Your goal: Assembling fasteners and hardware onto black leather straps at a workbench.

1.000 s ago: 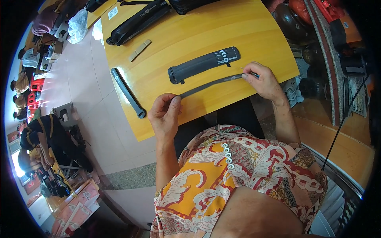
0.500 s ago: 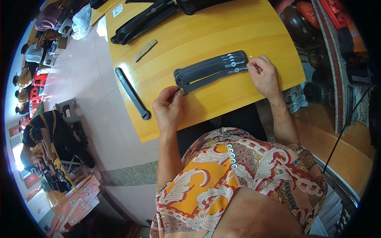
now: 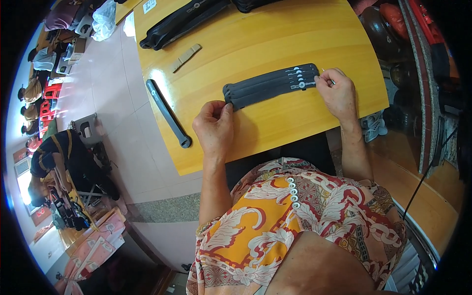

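2 hands, L hand (image 3: pixel 215 125) + R hand (image 3: pixel 339 96). 1 stack of blk straps (image 3: pixel 268 91) mid-table btwn them, several layers overlapping; exact no. can't tell. 1 loose blk strap (image 3: pixel 168 114) by table's left edge. 1 tan strip (image 3: pixel 187 58). 2 blk bundles at far side, long one (image 3: pixel 184 24) and 2nd one (image 3: pixel 253 4) cut off by frame. 1 wht label (image 3: pixel 149 5), far L corner.

Grip: L thumb + forefinger pinch near-left corner of stack. R thumb + forefinger tips close together at stack's R end; can't tell if pinching or just touching. Small thin bit (image 3: pixel 333 83) shows at R fingers, too small to ID.

Mat'ls: straps flat, smooth, dark, w/ rounded ends; wht print near stack's R end. Loose one has wider round end w/ slot. Tan strip matte, in segments. Bundles shiny, creased. Table (image 3: pixel 275 39) glossy yellow wood grain.

Room: both wrists cross near edge. Bare wood btwn stack & near edge, btwn stack & bundles, also past R hand to right edge.
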`<state>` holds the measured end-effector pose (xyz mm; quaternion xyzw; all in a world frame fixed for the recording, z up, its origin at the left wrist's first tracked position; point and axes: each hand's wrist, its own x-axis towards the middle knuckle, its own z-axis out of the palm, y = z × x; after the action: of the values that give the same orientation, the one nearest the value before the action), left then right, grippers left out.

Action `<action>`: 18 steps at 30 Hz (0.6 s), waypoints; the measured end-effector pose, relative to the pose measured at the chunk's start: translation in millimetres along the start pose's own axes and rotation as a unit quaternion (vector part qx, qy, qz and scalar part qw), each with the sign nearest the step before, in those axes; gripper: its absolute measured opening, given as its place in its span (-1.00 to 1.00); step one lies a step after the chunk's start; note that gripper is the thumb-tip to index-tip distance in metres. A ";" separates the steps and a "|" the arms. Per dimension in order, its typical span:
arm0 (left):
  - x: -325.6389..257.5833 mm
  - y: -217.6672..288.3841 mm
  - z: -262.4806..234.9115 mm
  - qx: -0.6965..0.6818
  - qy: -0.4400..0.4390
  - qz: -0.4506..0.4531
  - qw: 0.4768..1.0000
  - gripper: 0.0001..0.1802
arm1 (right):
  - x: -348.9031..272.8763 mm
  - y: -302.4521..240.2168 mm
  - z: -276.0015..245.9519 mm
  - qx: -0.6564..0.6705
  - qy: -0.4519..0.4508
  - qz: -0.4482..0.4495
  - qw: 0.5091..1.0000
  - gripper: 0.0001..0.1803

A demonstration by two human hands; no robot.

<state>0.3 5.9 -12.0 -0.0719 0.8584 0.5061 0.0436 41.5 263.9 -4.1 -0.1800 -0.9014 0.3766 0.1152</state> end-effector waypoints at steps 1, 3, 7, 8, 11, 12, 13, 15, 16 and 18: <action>0.3 -1.8 0.1 0.001 0.000 -0.001 1.000 -0.88 | 0.5 -1.1 0.2 -0.004 -0.002 0.009 1.000 -0.85; 1.4 -6.4 1.1 0.013 -0.007 0.027 1.000 -0.88 | 0.6 -0.6 0.7 -0.011 -0.001 0.008 1.000 -0.86; 0.7 -2.1 2.7 0.010 -0.009 0.022 1.000 -0.88 | 0.7 -1.4 0.0 -0.031 0.007 0.011 0.999 -0.86; 1.1 -2.3 2.8 0.007 -0.009 0.020 1.000 -0.88 | 0.8 -1.5 0.2 -0.032 0.008 0.013 0.999 -0.86; 1.4 0.4 1.4 -0.006 -0.011 0.004 1.000 -0.88 | 2.2 -1.7 -0.2 -0.027 0.014 0.009 1.000 -0.86; 1.3 0.4 1.8 -0.014 -0.007 -0.011 1.000 -0.88 | 2.5 1.0 2.2 -0.020 0.017 0.001 1.000 -0.86; 1.1 -0.6 2.1 -0.016 -0.014 -0.010 1.000 -0.88 | 2.4 1.8 3.5 -0.014 0.019 -0.007 1.000 -0.85; 1.0 -2.3 1.0 -0.023 0.000 -0.026 0.999 -0.89 | 2.4 -1.9 3.1 -0.024 0.023 -0.019 0.999 -0.84; 1.3 -2.8 0.9 -0.021 -0.001 -0.020 1.000 -0.90 | 2.4 -1.3 3.8 -0.028 0.024 -0.019 0.999 -0.84; 2.2 -6.4 2.2 -0.017 -0.004 0.001 1.000 -0.89 | 2.3 -2.1 2.8 -0.035 0.021 -0.018 0.999 -0.83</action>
<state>-0.8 4.6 -18.9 -0.0697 0.8493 0.5212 0.0457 37.9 261.7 -4.4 -0.1755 -0.9145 0.3390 0.1342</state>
